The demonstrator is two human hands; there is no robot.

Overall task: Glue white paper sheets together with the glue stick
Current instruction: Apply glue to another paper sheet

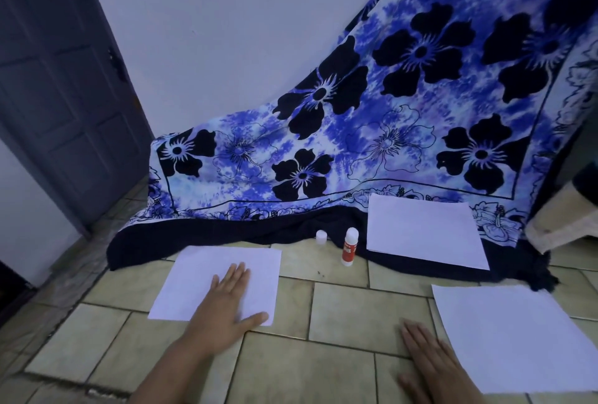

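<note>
left grip (226, 303) lies flat, fingers straight, pressing the near-left sheet (200, 277) on the floor (339, 313). right grip (430, 361) rests open on tiles beside the near-right sheet (517, 339). the glue stick (349, 246) stands uncapped beside its cap (321, 237). gluing looks underway, with the loose sheets yet to join.

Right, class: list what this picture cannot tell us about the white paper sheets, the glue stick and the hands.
Head view: red-and-white glue stick label, too small to read.
Head view: near-right white paper sheet, cut off by the right edge.
Head view: near-left white paper sheet, partly covered by the left hand.
Head view: right hand, cut by the bottom edge.
</note>
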